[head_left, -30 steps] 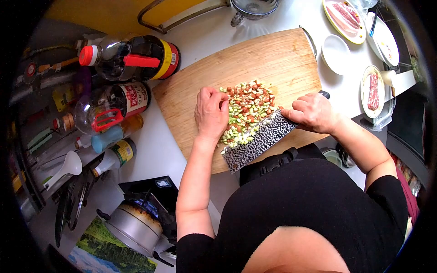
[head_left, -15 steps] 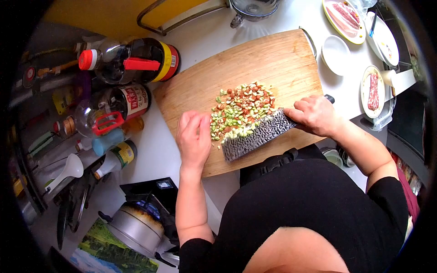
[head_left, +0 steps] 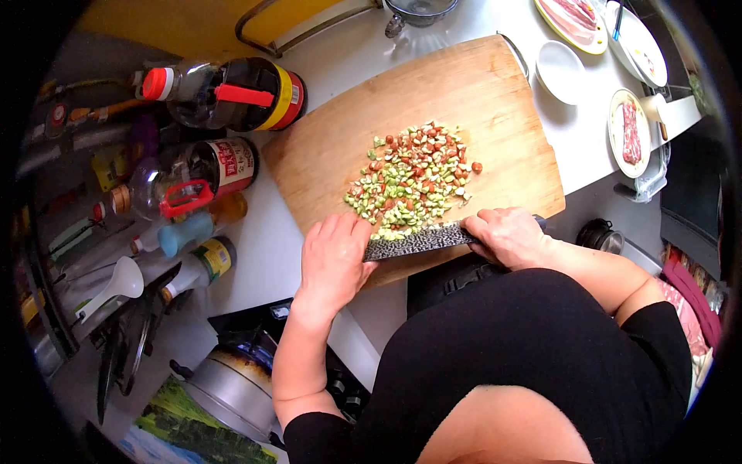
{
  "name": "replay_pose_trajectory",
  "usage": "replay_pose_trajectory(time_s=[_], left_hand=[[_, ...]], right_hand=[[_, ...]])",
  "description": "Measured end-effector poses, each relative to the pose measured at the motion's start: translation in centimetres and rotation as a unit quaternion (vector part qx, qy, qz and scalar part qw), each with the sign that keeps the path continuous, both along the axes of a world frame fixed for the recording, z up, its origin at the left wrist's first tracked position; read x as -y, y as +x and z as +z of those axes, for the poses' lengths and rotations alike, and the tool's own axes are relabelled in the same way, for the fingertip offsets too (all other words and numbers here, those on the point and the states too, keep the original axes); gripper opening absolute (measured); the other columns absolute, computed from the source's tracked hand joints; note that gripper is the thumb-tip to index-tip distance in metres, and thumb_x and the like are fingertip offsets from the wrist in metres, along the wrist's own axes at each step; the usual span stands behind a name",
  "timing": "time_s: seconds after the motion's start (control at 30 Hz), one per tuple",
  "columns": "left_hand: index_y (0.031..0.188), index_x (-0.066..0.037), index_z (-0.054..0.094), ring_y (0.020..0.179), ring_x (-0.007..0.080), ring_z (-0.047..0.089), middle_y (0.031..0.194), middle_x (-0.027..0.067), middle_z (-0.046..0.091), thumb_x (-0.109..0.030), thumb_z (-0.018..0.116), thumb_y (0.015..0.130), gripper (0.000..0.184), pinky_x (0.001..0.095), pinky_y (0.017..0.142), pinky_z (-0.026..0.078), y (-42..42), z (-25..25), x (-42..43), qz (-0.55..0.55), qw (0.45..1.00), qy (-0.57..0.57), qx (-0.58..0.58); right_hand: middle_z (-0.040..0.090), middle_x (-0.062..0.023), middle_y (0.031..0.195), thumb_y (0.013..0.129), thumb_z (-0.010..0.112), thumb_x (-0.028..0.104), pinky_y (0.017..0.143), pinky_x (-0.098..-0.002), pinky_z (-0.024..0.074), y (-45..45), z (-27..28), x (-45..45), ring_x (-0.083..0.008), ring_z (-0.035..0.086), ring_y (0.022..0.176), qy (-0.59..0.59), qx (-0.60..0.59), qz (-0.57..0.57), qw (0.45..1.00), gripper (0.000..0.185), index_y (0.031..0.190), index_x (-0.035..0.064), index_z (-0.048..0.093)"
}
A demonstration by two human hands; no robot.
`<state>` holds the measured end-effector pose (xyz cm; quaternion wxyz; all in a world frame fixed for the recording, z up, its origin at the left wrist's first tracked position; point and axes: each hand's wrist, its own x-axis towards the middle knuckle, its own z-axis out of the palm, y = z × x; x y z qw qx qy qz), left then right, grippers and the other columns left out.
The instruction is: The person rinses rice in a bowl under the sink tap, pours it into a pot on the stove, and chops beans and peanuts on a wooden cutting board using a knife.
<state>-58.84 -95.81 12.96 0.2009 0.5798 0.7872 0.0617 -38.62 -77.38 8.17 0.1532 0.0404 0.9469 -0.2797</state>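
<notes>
A kitchen cleaver (head_left: 421, 243) with a dark, mottled blade lies along the near side of a wooden cutting board (head_left: 479, 85). My right hand (head_left: 506, 236) is closed around its handle end, fingers against the blade. At the blade's other end, my left hand (head_left: 336, 251) grips the tip, with fingers above and thumb below. Just beyond the blade is a loose heap of chopped green and reddish-brown pieces (head_left: 410, 178); their exact kind I cannot make out. Some pieces touch the blade's far edge.
Two large bottles with red handles, a dark one (head_left: 239, 93) and another (head_left: 193, 178), stand left of the board. A white bowl (head_left: 560, 73) and plates of sliced meat (head_left: 630, 135) sit at right. A metal pot (head_left: 232, 387) is at lower left.
My left hand has moved from beside the chopped pieces onto the blade's tip. The cleaver has turned more level across the board, and my right hand has come nearer my body.
</notes>
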Motion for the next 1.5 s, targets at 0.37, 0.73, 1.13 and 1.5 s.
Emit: replay_pose_trajectory(time_s=[0.37, 0.73, 1.13, 1.5], left_hand=[[0.077, -0.006, 0.056, 0.077, 0.0306, 0.058, 0.079, 0.0113, 0.057, -0.013, 0.068, 0.064, 0.019, 0.0432, 0.064, 0.048, -0.2, -2.9, 1.2, -0.033, 0.997, -0.064, 0.022], [0.08, -0.008, 0.056, 0.078, 0.0317, 0.058, 0.08, 0.0115, 0.058, -0.016, 0.063, 0.072, 0.013, 0.0431, 0.064, 0.048, -2.5, -2.5, -1.1, -0.086, 0.994, -0.032, -0.062], [0.077, -0.008, 0.055, 0.083, 0.0274, 0.056, 0.08, 0.0075, 0.056, -0.005, 0.059, 0.063, 0.015, 0.0384, 0.067, 0.049, -4.8, -4.5, 0.1, -0.213, 0.975, 0.003, -0.064], [0.075, -0.008, 0.048, 0.079, 0.0295, 0.056, 0.078, 0.008, 0.054, -0.003, 0.063, 0.055, 0.025, 0.0392, 0.065, 0.048, -6.6, -6.6, 0.5, -0.226, 0.974, 0.013, 0.019]], right_hand=[[0.061, -0.0157, 0.07, 0.078, 0.058, 0.024, 0.063, -0.0432, 0.0484, -1.0, -0.6, 0.5, -0.034, 0.061, 0.068, -0.034, 0.094, -0.028, 0.995, 0.017, 0.081, 0.0071, 0.057], [0.06, -0.0126, 0.072, 0.079, 0.058, 0.022, 0.057, -0.0426, 0.0477, -1.6, 0.9, 1.3, -0.0311, 0.061, 0.068, 0.047, -0.027, -0.087, 0.995, 0.016, 0.084, 0.0078, 0.051], [0.055, -0.0235, 0.085, 0.08, 0.05, 0.01, 0.069, -0.0449, 0.0474, -1.2, -0.1, 7.8, -0.0392, 0.057, 0.079, -0.15, -0.029, -0.098, 0.983, 0.022, 0.097, -0.0026, 0.042], [0.058, -0.0215, 0.069, 0.087, 0.039, 0.012, 0.062, -0.0469, 0.047, -3.3, 3.6, 6.1, -0.0401, 0.059, 0.067, -0.155, 0.008, -0.063, 0.986, 0.015, 0.092, -0.0005, 0.045]])
